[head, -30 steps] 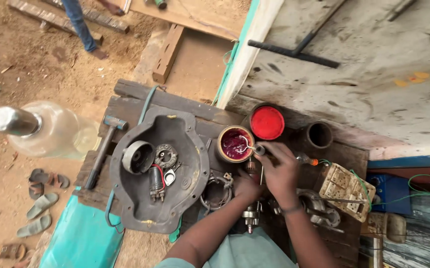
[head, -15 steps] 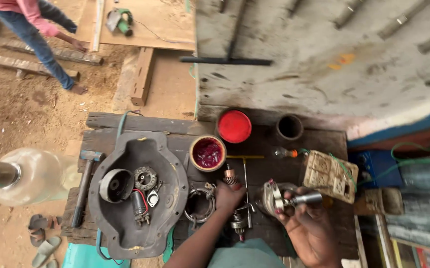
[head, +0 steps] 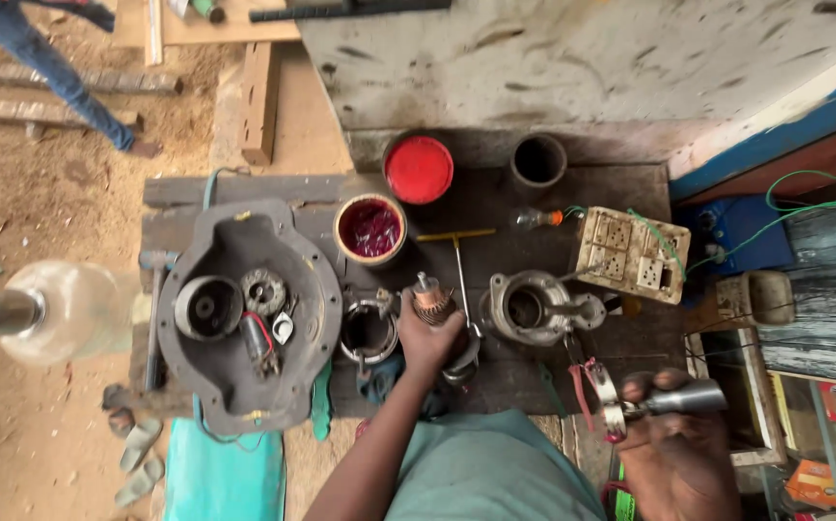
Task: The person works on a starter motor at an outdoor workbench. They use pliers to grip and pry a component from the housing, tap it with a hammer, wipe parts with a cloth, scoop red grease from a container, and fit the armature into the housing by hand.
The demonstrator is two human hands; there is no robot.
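Note:
My left hand (head: 429,340) grips a motor armature (head: 430,298) with a copper-coloured end, standing on the dark wooden workbench (head: 495,198). My right hand (head: 673,449) is low at the right, off the bench's front edge, closed around a metal cylindrical part (head: 690,397) with a ring clamp (head: 609,403) at its end. Between the hands sits a grey metal motor housing (head: 534,306). A T-handle tool (head: 460,259) lies just beyond the armature.
A large grey round casing (head: 244,314) with small parts inside lies at the left. A tin of red liquid (head: 370,229), a red lid (head: 419,169) and a dark cup (head: 538,160) stand at the back. A switch board (head: 630,254) sits right. A person's legs (head: 61,68) are top left.
My right hand has dropped from the housing on the bench toward me with the cylindrical part. My left hand stays on the armature. The view has shifted right.

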